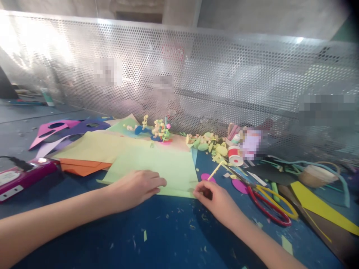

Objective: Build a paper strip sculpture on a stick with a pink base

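Note:
A pale green paper sheet [157, 160] lies before me on the blue table, its near edge looking slightly turned up. My left hand [137, 188] rests on its front left part, palm down, fingers stretched and slightly bent. At the near right corner of the sheet, my right hand [210, 196] pinches the paper edge between thumb and fingers. A thin pale yellow stick [215, 171] slants up from behind the right hand; its lower end is hidden. Close by lie magenta paper discs [239, 186] and scissors with red and yellow handles [269, 207].
A perforated metal screen [174, 71] rises behind the table. Small paper figures [161, 130] and yellow-green paper pieces [209, 144] stand beyond the sheet. A power strip [28, 179] sits left, a tape roll [235, 155] right. Coloured paper offcuts [53, 130] and scraps are scattered about.

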Demonstrator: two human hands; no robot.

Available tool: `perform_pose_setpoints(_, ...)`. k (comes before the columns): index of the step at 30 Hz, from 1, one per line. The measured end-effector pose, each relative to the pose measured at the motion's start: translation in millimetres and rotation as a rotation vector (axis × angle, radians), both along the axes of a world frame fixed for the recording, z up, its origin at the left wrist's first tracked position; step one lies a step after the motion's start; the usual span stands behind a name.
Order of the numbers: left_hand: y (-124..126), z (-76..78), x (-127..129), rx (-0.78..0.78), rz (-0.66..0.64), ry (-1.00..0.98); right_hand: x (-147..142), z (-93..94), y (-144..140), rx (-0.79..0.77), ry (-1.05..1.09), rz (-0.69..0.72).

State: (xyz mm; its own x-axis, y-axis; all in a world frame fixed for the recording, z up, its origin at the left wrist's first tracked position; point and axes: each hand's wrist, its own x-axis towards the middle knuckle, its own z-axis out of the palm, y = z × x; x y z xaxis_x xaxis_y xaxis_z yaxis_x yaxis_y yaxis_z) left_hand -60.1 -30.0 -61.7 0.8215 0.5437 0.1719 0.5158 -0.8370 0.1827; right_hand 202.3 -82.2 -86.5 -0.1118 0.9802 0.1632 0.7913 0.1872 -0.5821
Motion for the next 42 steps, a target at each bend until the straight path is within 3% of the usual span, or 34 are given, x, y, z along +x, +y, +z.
perform_pose_setpoints(7,11.9,-8.4,-3.1,-0.154,-0.092,-0.058,-0.3,-0.9,-0.2,-0.009,-0.017,-0.003)
perform_pose_setpoints(11,14.6,-7.9,-3.1,-0.161,-0.159,-0.029,0.5,-4.0,0.5,0.034,-0.034,0.008)
perform_pose_setpoints(16,11.7,-9.5,-2.5,-0.029,-0.198,0.074,-2.7,-6.8,-3.7,0.271,-0.139,0.082)
perform_pose_setpoints(20,10.8,-10.5,-3.0,0.023,-0.216,0.099,-3.7,-7.2,-7.9,0.407,-0.318,0.268)
perform_pose_setpoints(23,11.0,-8.5,-2.3,0.010,-0.209,0.131,-1.5,-8.4,-7.4,0.412,-0.399,0.370)
perform_pose_setpoints(29,11.1,-5.6,-0.6,-0.047,-0.176,0.172,-1.3,-7.4,-4.3,0.383,-0.460,0.414)
perform_pose_setpoints(42,10.2,-4.9,-1.5,-0.102,-0.153,0.151,20.5,11.9,-7.8,0.406,-0.361,0.491)
